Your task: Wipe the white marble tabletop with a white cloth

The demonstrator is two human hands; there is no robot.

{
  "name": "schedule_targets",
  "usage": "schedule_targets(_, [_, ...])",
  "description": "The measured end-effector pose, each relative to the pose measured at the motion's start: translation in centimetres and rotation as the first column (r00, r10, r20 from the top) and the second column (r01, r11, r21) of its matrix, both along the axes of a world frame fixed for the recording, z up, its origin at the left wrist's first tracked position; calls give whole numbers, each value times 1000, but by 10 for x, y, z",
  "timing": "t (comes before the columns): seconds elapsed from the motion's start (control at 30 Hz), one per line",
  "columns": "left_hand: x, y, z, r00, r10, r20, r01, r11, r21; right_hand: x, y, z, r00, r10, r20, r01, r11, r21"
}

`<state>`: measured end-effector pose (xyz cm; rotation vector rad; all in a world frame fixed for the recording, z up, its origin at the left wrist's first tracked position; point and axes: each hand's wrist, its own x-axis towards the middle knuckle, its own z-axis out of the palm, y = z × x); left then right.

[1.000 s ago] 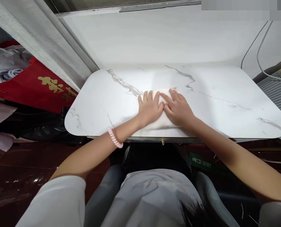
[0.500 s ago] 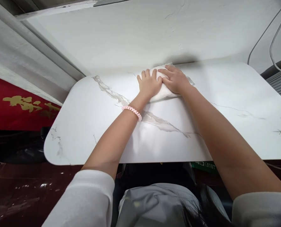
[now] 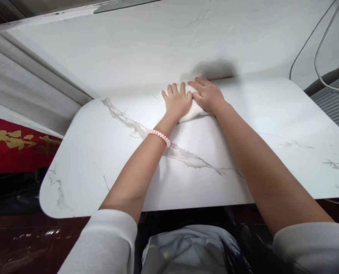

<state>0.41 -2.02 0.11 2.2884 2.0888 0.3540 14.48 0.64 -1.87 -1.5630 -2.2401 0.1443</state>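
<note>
A white cloth, folded and somewhat bunched, lies at the back of the marble-patterned white table, near the wall. My left hand presses flat on the cloth's left part, its fingers spread and pointing to the wall. On the right part rests my right hand, fingers stretched out and angled left. The two thumbs almost meet over the cloth. Both palms hide much of it. A pink coiled band circles my left wrist.
Behind the table's back edge rises a white wall. Grey cables hang at the right, above a ridged grey panel. To the left are a pale curtain and a red cloth with gold characters.
Both hands have slid a little farther toward the wall with the cloth, which looks more bunched. The view has also shifted slightly.
</note>
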Motion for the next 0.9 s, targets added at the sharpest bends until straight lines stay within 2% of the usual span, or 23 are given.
schedule_targets(0.17, [7,-31,0,1000,-1,5,1,999,-35,5,-34,7,997,-4,75,7,999,-35])
schedule_targets(0.37, [19,-83,3,999,-32,27,34,996,-78,20,-91,8,991,-15,135,18,1000,-19])
schedule_targets(0.73, [38,-206,8,975,-208,79,218,967,-132,57,-235,4,979,-3,203,3,1000,2])
schedule_targets(0.9, [46,-231,7,964,-257,76,265,955,-131,65,-267,3,980,-17,197,12,1000,24])
